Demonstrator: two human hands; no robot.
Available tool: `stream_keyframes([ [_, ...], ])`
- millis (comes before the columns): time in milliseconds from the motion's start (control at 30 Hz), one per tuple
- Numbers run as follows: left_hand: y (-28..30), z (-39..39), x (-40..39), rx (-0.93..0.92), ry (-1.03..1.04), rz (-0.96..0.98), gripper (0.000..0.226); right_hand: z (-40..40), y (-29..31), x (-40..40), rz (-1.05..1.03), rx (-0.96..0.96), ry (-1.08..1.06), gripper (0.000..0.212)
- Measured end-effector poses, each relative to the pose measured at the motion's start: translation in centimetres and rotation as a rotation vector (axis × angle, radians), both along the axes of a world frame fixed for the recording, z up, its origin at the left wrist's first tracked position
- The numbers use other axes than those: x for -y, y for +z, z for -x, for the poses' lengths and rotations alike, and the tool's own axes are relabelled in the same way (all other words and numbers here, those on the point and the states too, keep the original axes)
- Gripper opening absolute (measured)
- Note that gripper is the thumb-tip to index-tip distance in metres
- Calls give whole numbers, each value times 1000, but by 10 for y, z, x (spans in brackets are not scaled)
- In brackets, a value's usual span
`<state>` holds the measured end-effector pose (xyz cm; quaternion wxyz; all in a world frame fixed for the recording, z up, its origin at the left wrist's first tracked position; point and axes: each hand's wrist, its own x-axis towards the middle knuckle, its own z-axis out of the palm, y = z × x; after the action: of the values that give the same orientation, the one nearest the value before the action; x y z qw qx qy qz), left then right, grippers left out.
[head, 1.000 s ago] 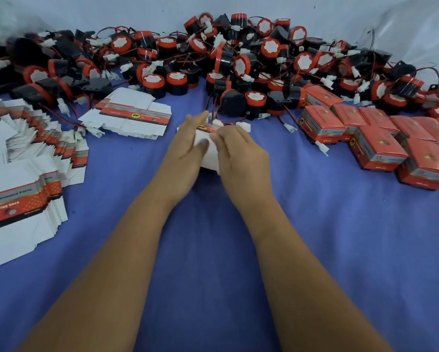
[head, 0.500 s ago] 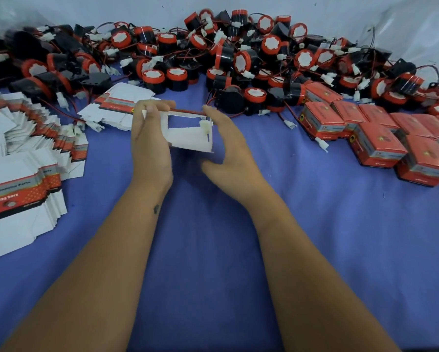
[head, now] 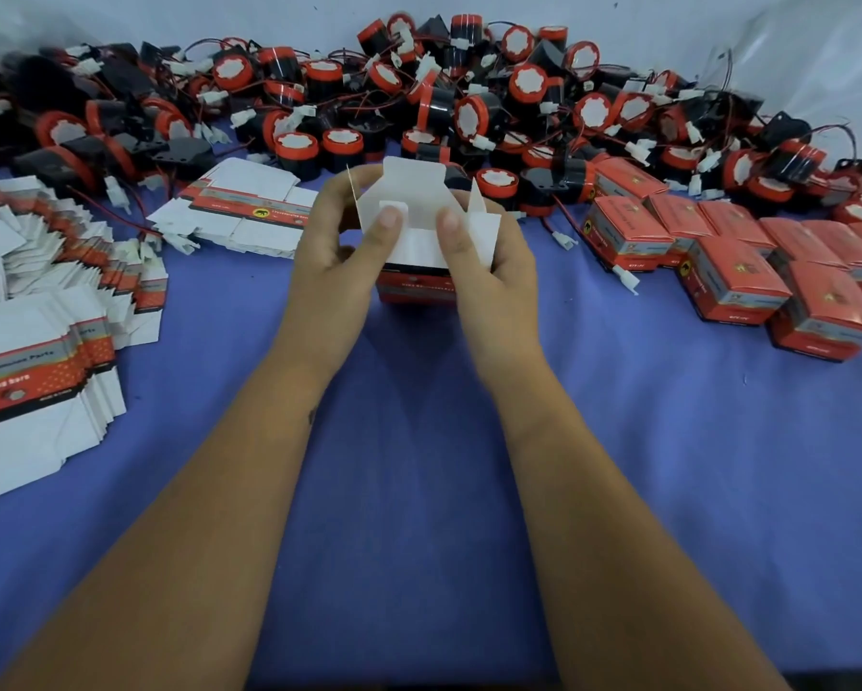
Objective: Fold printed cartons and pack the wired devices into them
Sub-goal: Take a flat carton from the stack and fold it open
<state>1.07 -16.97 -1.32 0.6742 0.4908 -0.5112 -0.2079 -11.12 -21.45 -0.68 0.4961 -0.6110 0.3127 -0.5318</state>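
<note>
Two hands fold a printed carton above a blue bench.

The left hand (head: pixel 337 241) and right hand (head: pixel 489 261) grip the carton (head: pixel 419 251) from either side, fingers curled round its walls, each thumb pressing down on a white inner flap; the top flap stands upright behind the thumbs, and a side flap juts up by the right hand. The carton's red printed face is toward the camera, and it is at the middle of the bench (head: pixel 419 466), just in front of the devices (head: pixel 469 107), a heap of black-and-red units with red wires and white plugs along the far edge. Flat cartons (head: pixel 45 311) are fanned out at the left, with a smaller stack (head: pixel 239 207) just beside the left hand. Closed red boxes (head: pixel 738 261) are in rows at the right.
</note>
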Motion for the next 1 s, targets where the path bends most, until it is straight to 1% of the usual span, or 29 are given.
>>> stream_keyframes([
  [100,0,1,1,-76,22,-19,18,1,-1,1,-93,69,142,27],
  [167,1,5,0,-133,22,-42,23,1,-1,1,-130,99,205,27],
  [233,2,7,-1,-178,12,-56,30,0,-1,1,-172,100,188,25],
  [333,2,8,1,-187,-39,-72,33,0,-2,3,-238,90,163,22],
  [467,1,11,2,-200,-45,-114,35,-2,-3,5,-299,57,172,25],
  [600,1,12,2,-198,-33,-146,38,-1,-5,6,-307,62,188,26],
  [700,1,14,3,-197,-34,-152,47,2,-5,8,-284,78,206,32],
  [767,0,15,5,-198,-58,-145,48,3,-5,9,-271,87,206,34],
  [800,-1,14,6,-232,-104,-132,45,3,-5,9,-267,88,206,34],
  [833,-2,14,7,-292,-171,-119,39,3,-6,9,-262,85,203,33],
  [867,-1,12,6,-368,-226,-109,37,2,-6,8,-260,79,196,33],
  [933,1,9,4,-496,-238,-112,52,2,-5,7,-249,71,183,31],
  [967,2,8,4,-499,-212,-116,50,2,-5,7,-237,69,183,31],
  [1000,2,9,4,-449,-178,-126,44,2,-4,6,-232,69,185,31],
])
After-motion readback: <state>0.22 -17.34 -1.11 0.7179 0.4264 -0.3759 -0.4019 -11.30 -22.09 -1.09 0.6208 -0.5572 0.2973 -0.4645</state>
